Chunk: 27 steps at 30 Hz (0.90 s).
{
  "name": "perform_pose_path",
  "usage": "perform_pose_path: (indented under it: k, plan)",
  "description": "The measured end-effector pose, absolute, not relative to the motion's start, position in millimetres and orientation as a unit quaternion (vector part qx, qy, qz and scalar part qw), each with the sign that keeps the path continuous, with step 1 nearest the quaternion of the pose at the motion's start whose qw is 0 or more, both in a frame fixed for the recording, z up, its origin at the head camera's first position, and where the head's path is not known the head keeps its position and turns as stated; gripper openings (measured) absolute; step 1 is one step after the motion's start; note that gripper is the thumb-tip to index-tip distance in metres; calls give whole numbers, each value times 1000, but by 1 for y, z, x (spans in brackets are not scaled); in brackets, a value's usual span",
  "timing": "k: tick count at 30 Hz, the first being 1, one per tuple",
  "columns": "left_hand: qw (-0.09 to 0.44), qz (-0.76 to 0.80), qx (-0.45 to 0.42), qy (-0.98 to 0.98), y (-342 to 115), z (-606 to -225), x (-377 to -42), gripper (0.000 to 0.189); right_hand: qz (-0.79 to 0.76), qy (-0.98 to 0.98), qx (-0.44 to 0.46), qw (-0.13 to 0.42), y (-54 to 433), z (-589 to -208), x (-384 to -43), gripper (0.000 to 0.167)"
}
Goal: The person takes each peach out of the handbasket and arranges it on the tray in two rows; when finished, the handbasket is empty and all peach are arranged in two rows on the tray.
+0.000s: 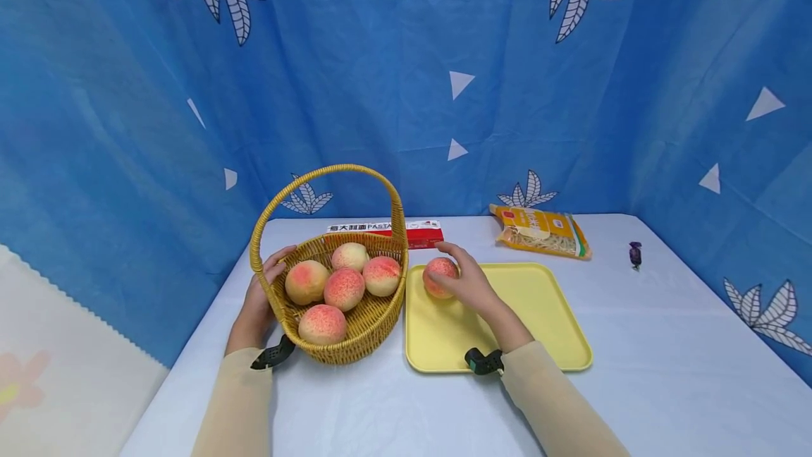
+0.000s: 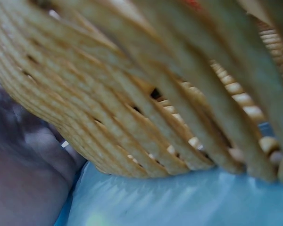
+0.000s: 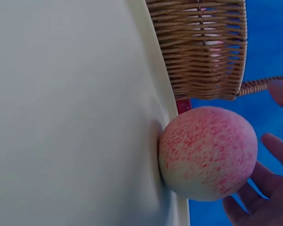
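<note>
A yellow wicker basket (image 1: 371,337) with a tall arched handle holds several peaches (image 1: 345,289). My left hand (image 1: 259,298) rests against the basket's left side, its fingers reaching along the rim. In the left wrist view the palm (image 2: 28,155) lies beside the woven wall (image 2: 122,108), which hides the fingertips. Right of the basket, a single pink-and-cream peach (image 1: 442,275) sits in the upper left corner of a yellow tray (image 1: 533,316). Around that peach (image 3: 207,153) my right hand (image 1: 468,281) is spread, thumb and fingers apart from its surface in the right wrist view.
Behind the basket lies a red and white pasta box (image 1: 423,235), partly hidden. An orange bag of dry pasta (image 1: 542,231) lies behind the tray, and a small dark-wrapped candy (image 1: 635,255) is at the right. Blue cloth (image 1: 406,90) hangs behind the white table.
</note>
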State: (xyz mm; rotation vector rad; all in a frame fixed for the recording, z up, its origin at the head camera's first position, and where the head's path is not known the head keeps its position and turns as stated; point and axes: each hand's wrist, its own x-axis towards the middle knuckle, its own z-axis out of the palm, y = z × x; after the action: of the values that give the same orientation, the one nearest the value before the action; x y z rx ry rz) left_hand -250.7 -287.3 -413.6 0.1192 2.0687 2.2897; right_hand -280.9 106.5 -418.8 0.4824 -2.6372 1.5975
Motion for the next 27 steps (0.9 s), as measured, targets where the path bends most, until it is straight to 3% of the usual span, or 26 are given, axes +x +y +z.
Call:
perform_pose_path:
  k: [4, 8, 27]
  plan:
    - [1, 730, -23, 683, -292, -439, -273, 47, 501, -848, 167, 43, 101, -412, -279, 58]
    - [-2, 726, -31, 687, -296, -446, -278, 49, 503, -842, 186, 63, 94, -402, -275, 53]
    - [12, 734, -22, 678, -289, -429, -269, 50, 536, -806, 249, 28, 64, -371, -256, 48]
